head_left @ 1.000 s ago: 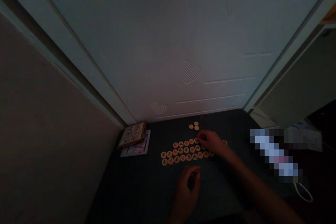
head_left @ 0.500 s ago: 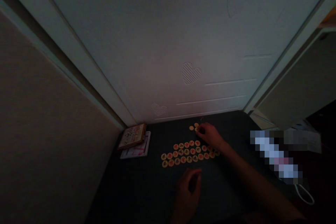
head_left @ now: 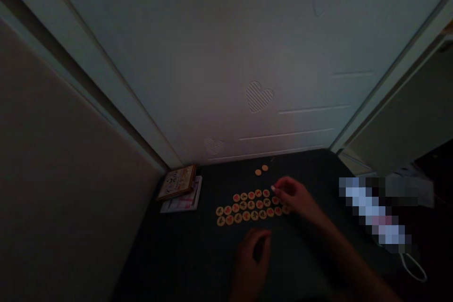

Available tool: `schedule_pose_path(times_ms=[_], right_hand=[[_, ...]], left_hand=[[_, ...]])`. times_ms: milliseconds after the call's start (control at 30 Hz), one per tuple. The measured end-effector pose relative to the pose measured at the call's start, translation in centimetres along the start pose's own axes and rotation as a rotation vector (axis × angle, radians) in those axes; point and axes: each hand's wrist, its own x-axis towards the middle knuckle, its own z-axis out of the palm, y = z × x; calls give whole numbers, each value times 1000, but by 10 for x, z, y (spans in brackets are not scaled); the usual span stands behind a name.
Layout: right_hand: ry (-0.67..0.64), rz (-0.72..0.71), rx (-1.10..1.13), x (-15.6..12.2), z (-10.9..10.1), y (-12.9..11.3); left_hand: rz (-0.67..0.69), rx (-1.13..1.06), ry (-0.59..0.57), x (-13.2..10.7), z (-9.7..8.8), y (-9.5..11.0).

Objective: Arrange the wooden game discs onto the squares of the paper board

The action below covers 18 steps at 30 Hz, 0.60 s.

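Observation:
Several round wooden Chinese chess pieces (head_left: 254, 215) with red and black characters lie face up in three rows on the dark tabletop. My right hand (head_left: 292, 194) hovers by the right end of the rows, thumb and forefinger pinched on a small pale Chinese chess piece (head_left: 272, 188). Part of the rows is hidden behind that hand. Closer to me, my left hand (head_left: 252, 257) rests below the rows, its fingers loosely curved, with a gap inside the thumb and nothing visible in it. Two blank-looking pieces (head_left: 258, 172) lie farther back, near the wall.
At the left, a decorated flat box (head_left: 177, 181) sits on a white and pink booklet (head_left: 184, 200). A white panel (head_left: 212, 108) with embossed hearts rises behind the dark table (head_left: 170, 255). A blurred-out object (head_left: 375, 212) with a white cord loop lies at the right.
My right hand has come nearer from the back group, carrying one piece toward the rows. Two pieces now show at the back instead of three. My left hand has stayed put.

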Motion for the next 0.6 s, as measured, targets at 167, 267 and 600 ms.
schedule_pose_path(times_ms=[167,267,600], right_hand=[[-56,153,402,-71,26,4],[-89,206,473,-92,43,8],[-32,243,555,-100,55,15]], left_hand=[[3,-13,14,2,-1,2],[16,-18,16,3,-2,3],[14,40,29,4,-1,4]])
